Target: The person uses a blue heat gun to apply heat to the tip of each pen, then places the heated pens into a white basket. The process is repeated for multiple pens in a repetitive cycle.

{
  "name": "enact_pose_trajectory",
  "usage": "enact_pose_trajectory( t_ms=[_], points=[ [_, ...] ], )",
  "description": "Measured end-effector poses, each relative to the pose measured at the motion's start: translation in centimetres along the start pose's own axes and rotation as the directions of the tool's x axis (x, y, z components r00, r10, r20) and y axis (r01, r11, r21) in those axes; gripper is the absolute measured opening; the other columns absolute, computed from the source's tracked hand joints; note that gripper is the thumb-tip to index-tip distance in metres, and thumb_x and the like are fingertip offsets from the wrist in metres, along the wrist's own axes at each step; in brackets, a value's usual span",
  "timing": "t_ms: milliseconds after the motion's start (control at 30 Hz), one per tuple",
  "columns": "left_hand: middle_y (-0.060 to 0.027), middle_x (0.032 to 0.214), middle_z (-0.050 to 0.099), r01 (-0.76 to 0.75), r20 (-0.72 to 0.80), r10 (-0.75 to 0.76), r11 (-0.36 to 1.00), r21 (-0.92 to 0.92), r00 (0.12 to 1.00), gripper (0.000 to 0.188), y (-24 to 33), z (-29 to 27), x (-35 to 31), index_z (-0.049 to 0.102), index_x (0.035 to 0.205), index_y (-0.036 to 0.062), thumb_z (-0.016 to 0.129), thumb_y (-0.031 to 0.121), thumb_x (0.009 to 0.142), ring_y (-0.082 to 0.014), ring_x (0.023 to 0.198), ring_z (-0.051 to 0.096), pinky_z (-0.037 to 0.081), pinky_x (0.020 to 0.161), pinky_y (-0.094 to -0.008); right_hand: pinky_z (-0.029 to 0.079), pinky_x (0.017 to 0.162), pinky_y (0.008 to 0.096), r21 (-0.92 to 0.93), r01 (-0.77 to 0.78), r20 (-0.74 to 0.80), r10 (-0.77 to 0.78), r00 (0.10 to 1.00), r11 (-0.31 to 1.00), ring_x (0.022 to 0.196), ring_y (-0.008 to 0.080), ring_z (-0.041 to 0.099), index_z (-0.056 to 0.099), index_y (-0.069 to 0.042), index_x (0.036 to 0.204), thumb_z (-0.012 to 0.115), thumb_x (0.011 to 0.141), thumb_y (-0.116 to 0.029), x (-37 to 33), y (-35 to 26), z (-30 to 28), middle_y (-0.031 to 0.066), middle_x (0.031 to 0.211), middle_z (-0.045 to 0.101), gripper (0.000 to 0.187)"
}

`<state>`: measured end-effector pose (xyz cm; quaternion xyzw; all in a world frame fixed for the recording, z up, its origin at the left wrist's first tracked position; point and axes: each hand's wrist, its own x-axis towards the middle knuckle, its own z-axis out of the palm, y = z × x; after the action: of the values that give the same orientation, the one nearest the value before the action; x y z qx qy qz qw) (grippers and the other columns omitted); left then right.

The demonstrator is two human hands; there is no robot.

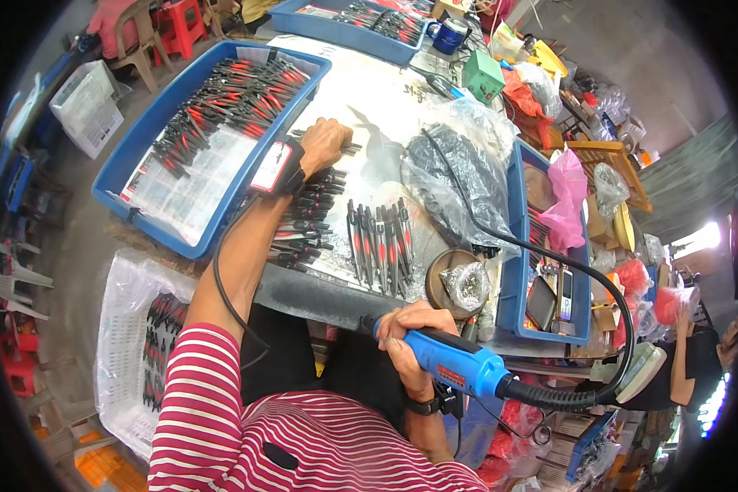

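My right hand (414, 336) is wrapped round a blue electric screwdriver (455, 361), held in front of me at the table's near edge. Its tip points left, and a thick black cable leaves its right end. Over the table, my left hand (324, 148) has its fingers curled on slim dark pieces whose ends stick out past the hand; the fingertips are hidden. Below that wrist lies a stack of black-and-red drawing compasses (307, 217). A row of similar compasses (380, 246) lies side by side to its right.
A blue tray (111, 184) heaped with compasses stands left; another blue tray (406, 53) lies at the back. Right of the row are a round tin (439, 271), a bag of small metal parts (467, 285) and dark plastic bags (451, 172). The black cable (541, 250) arches across the right side.
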<state>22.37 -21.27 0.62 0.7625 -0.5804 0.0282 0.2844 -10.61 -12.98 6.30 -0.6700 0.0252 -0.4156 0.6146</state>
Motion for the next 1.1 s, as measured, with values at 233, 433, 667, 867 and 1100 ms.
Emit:
enact_pose_trajectory(
  t_ms=[233,433,667,867,1100],
  points=[
    [-0.0164,0.084,0.060,0.049,-0.014,-0.049,0.998,0.032,0.999,0.019,-0.4,0.9,-0.8,0.063,0.082,0.0019,0.053,-0.007,0.069,-0.0344,0.085,0.055,0.044,0.076,-0.0429,0.045,0.059,0.0344,-0.028,-0.002,0.010,0.002,1.000,1.000,0.060,0.0178,0.051,0.042,-0.003,0.099,0.062,0.076,0.002,0.0,0.1,0.2,0.0092,0.079,0.047,0.031],
    [-0.0153,0.083,0.058,0.003,-0.123,0.013,0.991,0.133,0.992,0.018,0.3,0.5,-1.6,0.055,0.088,0.0021,0.051,-0.005,0.072,-0.0322,0.085,0.054,0.040,0.073,-0.0414,0.046,0.060,0.0325,-0.009,0.008,-0.027,-0.008,1.000,1.000,0.061,0.0179,0.052,0.044,-0.003,0.099,0.061,0.075,0.003,-0.3,0.2,0.5,0.0096,0.077,0.049,0.031],
    [-0.0189,0.083,0.059,-0.110,-0.445,-0.050,0.939,-0.327,0.894,0.012,5.8,-4.7,-2.7,0.050,0.095,-0.0020,0.051,-0.004,0.083,-0.0283,0.080,0.061,0.046,0.069,-0.0367,0.046,0.059,0.0290,0.041,0.045,-0.108,-0.040,0.993,0.998,0.065,0.0185,0.054,0.046,-0.002,0.099,0.061,0.075,0.004,-0.4,0.5,1.1,0.0090,0.077,0.049,0.029],
    [-0.0091,0.082,0.061,-0.089,-0.332,-0.291,0.616,-0.783,0.897,0.020,12.8,-9.3,-12.0,0.053,0.102,-0.0030,0.056,0.004,0.084,-0.0158,0.074,0.060,0.047,0.067,-0.0260,0.043,0.058,0.0315,0.038,0.032,-0.146,-0.026,0.989,0.999,0.058,0.0178,0.049,0.043,-0.004,0.098,0.058,0.078,-0.003,-0.2,0.6,1.2,0.0086,0.077,0.044,0.025],
    [-0.0058,0.069,0.055,0.418,0.423,-0.374,-0.098,-0.903,0.826,0.028,15.5,-8.2,-23.4,0.041,0.112,0.0001,0.054,0.012,0.090,-0.0055,0.050,0.044,0.034,0.041,-0.0178,0.044,0.062,0.0348,0.057,-0.022,-0.274,0.036,0.961,0.998,0.060,0.0194,0.052,0.047,-0.002,0.100,0.053,0.077,0.003,0.5,-0.2,1.8,0.0101,0.077,0.051,0.025]
  ],
)
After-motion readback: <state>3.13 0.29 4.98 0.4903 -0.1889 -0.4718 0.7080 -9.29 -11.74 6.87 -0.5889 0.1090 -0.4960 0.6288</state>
